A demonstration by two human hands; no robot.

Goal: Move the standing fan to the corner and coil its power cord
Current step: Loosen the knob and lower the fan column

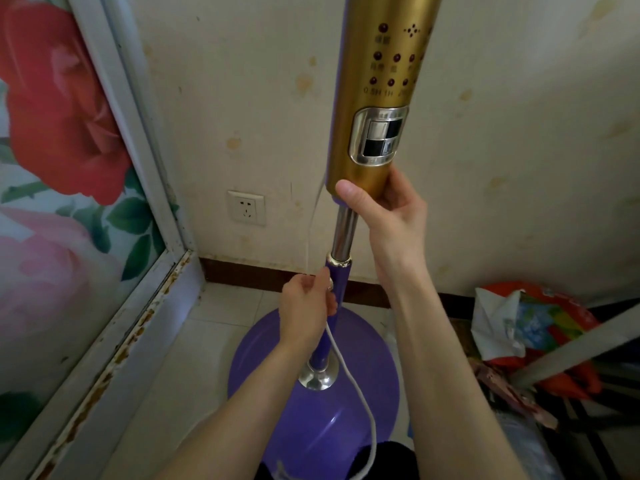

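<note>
While right hand (388,216) grips fan column (377,98) | left hand (306,306) pinches cord (349,368) | "0.5H 1H"

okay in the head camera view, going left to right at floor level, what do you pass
Rose-patterned panel → rusty white frame → purple fan base → white power cord → colourful bags.

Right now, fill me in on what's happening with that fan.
A person is standing over a purple standing fan near the room's corner. The right hand grips the bottom of the gold control column, steadying the fan upright. The left hand holds the white power cord against the purple pole, apparently starting to gather it. The cord trails loose over the round base toward the person; it is not coiled yet. The wall socket is empty.
</note>
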